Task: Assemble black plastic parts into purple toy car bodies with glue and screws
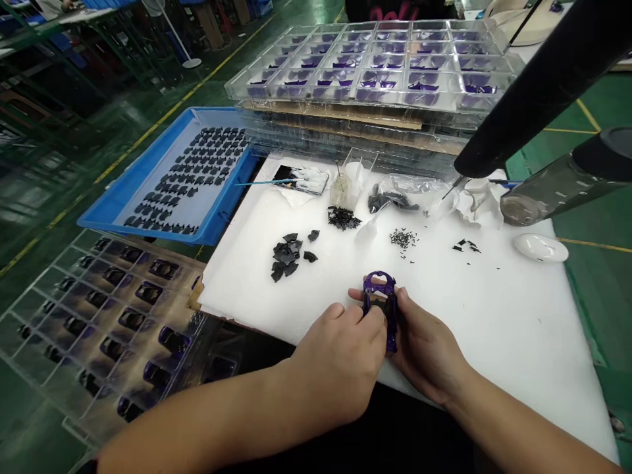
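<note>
Surface notes: gloss on the shells, matt on the foam

We log the white foam-like sheet (494,329) as matt and smooth. Near edge: purple frame (394,322), glossy, plastic-looking. Toward the left edge, black pieces (285,253), smooth, with a dull sheen. Near the right edge, white oval object (540,247), smooth and glossy. Beyond the far edge, clear divided tray (395,97), shiny hard plastic, above brown cardboard (340,113), matt. Off the far left corner, blue tray (210,227), smooth plastic; its liner (148,187) looks matt, papery.
</note>
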`<control>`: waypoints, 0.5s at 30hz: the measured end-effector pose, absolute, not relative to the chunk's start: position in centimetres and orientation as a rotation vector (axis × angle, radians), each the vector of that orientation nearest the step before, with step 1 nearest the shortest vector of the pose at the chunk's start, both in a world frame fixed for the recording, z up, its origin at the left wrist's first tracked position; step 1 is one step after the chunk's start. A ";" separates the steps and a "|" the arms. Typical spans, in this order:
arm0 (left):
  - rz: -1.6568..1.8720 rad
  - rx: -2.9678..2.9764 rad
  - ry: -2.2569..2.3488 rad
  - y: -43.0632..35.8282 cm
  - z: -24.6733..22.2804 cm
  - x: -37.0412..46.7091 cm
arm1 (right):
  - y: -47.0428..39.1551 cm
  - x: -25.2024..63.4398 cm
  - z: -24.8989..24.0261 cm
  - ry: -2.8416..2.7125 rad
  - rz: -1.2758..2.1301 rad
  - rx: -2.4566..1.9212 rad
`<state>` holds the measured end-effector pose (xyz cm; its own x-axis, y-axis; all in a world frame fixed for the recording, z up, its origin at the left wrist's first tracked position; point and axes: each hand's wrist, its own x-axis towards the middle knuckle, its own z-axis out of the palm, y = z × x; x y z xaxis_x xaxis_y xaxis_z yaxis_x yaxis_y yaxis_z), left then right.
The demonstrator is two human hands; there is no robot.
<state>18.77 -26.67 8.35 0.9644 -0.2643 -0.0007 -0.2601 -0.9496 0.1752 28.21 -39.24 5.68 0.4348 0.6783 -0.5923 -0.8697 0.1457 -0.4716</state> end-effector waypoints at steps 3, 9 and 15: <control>-0.001 2.995 -0.463 -26.8 7.9 18.6 | -39.2 28.2 5.6 0.259 1.141 -0.876; 0.241 2.926 -0.511 -26.4 7.8 17.9 | -39.4 28.0 5.3 0.175 1.109 -0.879; 0.199 2.652 -0.344 -22.2 10.3 17.9 | -40.0 28.3 5.8 -0.188 1.258 -0.953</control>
